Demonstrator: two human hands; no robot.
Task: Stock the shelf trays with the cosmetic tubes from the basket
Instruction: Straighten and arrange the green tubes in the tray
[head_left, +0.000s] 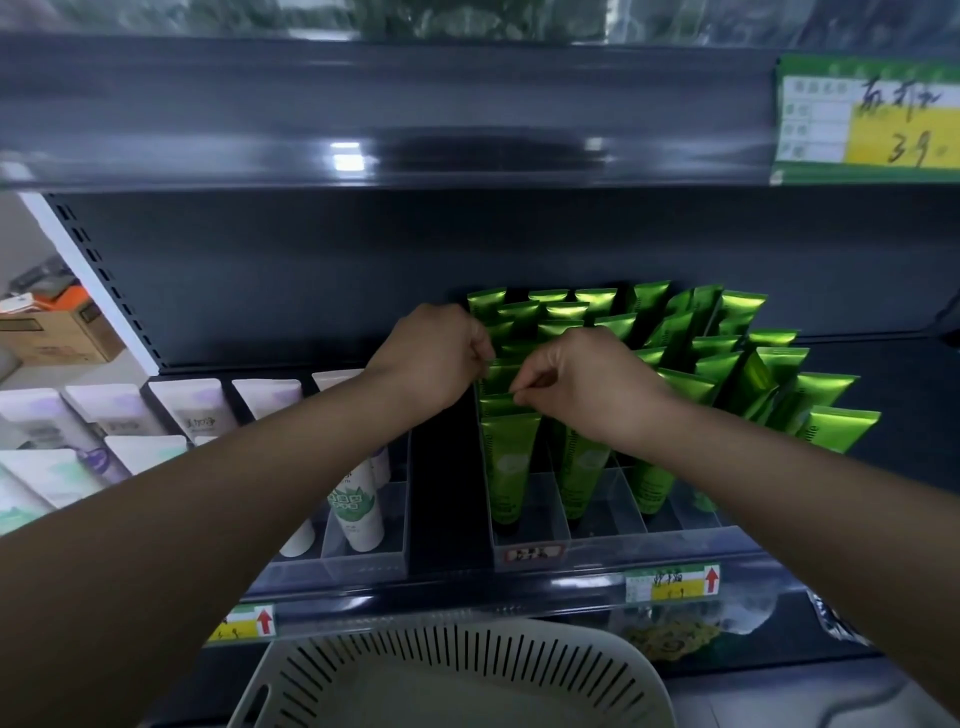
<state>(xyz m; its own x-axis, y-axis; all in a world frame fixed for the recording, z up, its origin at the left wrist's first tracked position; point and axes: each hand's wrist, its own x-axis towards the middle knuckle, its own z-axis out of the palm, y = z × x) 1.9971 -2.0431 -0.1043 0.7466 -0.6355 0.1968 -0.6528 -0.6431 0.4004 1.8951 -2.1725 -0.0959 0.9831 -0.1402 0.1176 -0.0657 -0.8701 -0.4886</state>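
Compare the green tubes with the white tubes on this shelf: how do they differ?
The green tubes are shiny metallic green; the white tubes are white with pale prints. The green tubes stand on the shelf's right side, the white tubes on its left. The right hand pinches a green tube's crimped top and the left hand curls at that row; neither hand is on the white tubes. Both kinds stand cap-down in clear trays.
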